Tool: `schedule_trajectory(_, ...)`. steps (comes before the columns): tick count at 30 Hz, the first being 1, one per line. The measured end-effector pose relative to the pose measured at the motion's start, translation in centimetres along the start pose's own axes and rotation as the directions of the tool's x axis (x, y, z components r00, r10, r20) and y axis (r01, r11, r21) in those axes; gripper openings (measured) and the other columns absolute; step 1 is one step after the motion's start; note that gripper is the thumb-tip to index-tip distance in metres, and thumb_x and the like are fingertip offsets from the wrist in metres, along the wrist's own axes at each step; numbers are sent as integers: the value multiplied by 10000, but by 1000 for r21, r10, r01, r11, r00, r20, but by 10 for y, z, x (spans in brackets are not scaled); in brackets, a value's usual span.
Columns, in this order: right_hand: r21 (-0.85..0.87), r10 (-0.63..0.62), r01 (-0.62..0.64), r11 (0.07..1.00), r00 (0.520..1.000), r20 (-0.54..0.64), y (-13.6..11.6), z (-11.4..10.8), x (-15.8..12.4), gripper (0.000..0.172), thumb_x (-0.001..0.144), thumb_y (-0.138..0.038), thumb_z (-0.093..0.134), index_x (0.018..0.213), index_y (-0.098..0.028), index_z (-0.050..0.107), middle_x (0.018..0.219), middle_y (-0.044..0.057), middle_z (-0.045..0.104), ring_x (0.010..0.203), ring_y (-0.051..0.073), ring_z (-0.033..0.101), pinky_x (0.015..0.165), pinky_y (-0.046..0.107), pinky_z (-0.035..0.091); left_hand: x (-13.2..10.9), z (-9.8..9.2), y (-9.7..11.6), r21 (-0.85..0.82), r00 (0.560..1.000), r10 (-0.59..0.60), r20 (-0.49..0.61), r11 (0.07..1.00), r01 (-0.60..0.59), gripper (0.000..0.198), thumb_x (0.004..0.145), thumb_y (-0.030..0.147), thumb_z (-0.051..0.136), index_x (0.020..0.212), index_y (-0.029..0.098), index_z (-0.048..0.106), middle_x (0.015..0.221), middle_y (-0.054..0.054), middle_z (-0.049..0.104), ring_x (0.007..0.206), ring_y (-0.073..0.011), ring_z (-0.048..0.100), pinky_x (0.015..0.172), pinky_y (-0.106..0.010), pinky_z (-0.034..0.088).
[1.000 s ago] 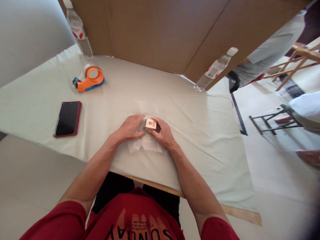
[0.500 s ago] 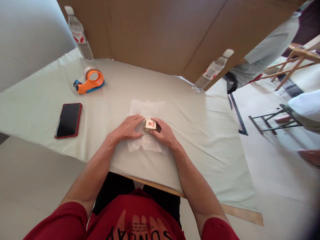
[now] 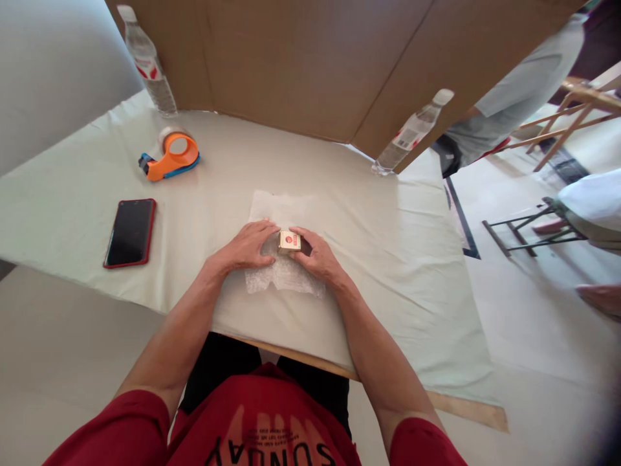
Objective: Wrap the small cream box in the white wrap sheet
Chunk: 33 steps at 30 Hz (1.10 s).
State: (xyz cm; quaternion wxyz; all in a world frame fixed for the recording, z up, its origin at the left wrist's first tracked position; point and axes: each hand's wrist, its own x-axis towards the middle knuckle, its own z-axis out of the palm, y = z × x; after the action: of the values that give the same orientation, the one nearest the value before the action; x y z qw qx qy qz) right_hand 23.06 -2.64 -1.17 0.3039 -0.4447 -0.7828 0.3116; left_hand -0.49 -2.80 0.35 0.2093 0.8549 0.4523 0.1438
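A small cream-and-gold box (image 3: 290,241) with a red emblem sits over a sheet of bubble wrap (image 3: 284,278) on the cloth-covered table. Thumb and index finger of my right hand (image 3: 317,257) grip the box by its right end. To the left of it, my left hand (image 3: 248,246) curves with thumb and fingers apart, holding nothing. Its fingertips are close to the box, and its lower edge rests over the bubble wrap.
A red-cased phone (image 3: 130,233) and an orange tape dispenser (image 3: 174,156) lie on the left. Water bottles stand at the back left (image 3: 151,68) and right (image 3: 412,136), before a cardboard panel (image 3: 301,65). Beyond the table's right edge are people and a folding stool (image 3: 528,226).
The box has turned very slightly in my right hand's grip. Both hands hold nearly the same pose, and the whole view has shifted a little.
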Motion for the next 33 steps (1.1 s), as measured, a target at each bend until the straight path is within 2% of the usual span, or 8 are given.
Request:
schedule_trajectory(9,-33,-35,35,999,999,24,5,0,1,594,805,-292,676,1386,-256,554,1388,97,630,1254,294,598,1081,491,442,-1,0,3,13,1000,10,-11,1000,-10,682,752,294,621,1408,158,493,1508,-170,494,1467,-356,371,1207,-526,302)
schedule_trajectory(14,-39,-53,54,998,998,45,-5,-20,1,665,790,-392,718,1413,-270,522,1416,101,598,1243,298,604,1039,477,485,-2,-3,7,-36,995,14,-94,999,-18,646,749,240,580,1392,210,521,1461,-119,556,1455,-339,395,1200,-528,318)
schedule_trajectory(17,-64,-35,35,997,999,-8,-26,-37,-4,538,833,-379,677,1349,-266,575,1331,88,649,1173,270,634,1001,444,500,-2,-5,10,-58,995,1,-98,998,-6,654,752,239,571,1402,203,512,1469,-109,552,1450,-332,404,1199,-530,320)
schedule_trajectory(19,-72,-45,45,996,999,8,-41,-43,-11,432,852,-350,660,1272,-258,624,1195,71,710,1068,244,669,949,407,511,-2,-5,11,-65,996,-12,-85,998,7,670,750,248,576,1413,188,503,1475,-119,545,1440,-331,416,1197,-521,328)
schedule_trajectory(22,-142,-109,125,982,987,117,-59,-35,-26,341,865,-324,658,1200,-258,656,1051,49,746,962,230,685,904,394,489,-2,-4,13,-81,996,-22,-86,997,15,682,762,263,575,1431,165,486,1485,-132,533,1415,-325,446,1191,-501,347)
schedule_trajectory(26,-396,-157,256,882,951,266,-60,-7,-49,273,840,-278,681,1106,-219,677,1073,97,731,972,275,644,852,416,428,-2,-4,15,-118,991,-29,-128,993,13,652,766,246,563,1412,175,504,1467,-118,555,1367,-300,499,1165,-486,387)
schedule_trajectory(29,-536,-157,257,804,962,225,-53,7,-58,139,842,-162,627,965,-190,685,1010,107,730,918,268,609,820,408,385,-2,-4,16,-148,986,-40,-159,989,16,625,751,229,571,1375,188,540,1427,-106,592,1330,-278,536,1149,-466,408)
schedule_trajectory(33,-545,-201,234,805,972,121,-54,5,-52,173,856,-87,549,885,-205,673,946,74,736,863,236,596,823,391,356,-3,-7,19,-221,980,-26,-196,975,-18,538,799,330,614,1317,189,589,1396,-118,613,1323,-289,541,1148,-483,403)
